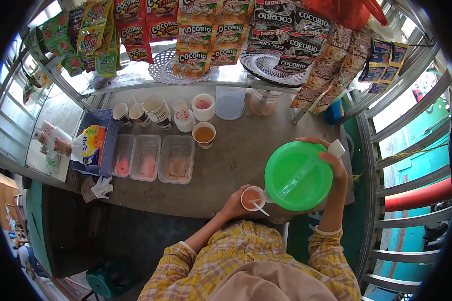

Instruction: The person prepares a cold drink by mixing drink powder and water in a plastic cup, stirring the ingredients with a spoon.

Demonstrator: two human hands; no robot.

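Observation:
Near the front edge of the counter, my left hand (234, 203) is wrapped round a paper cup (251, 192) that holds a pinkish-orange drink and a white spoon (259, 206). To its right, my right hand (335, 163) grips the white handle of a pitcher with a green lid (299, 175). The pitcher's spout is at the cup's rim, and whether liquid flows is too small to tell. Further back on the counter stands another paper cup (204, 134) with a brown-orange drink.
Three clear tubs (176, 159) with pink or brown contents, a blue basket (110, 131), stacked cups (157, 110) and a clear container (230, 104) line the grey counter (231, 155). Sachets (213, 30) hang above. Metal bars (412, 220) rise at the right.

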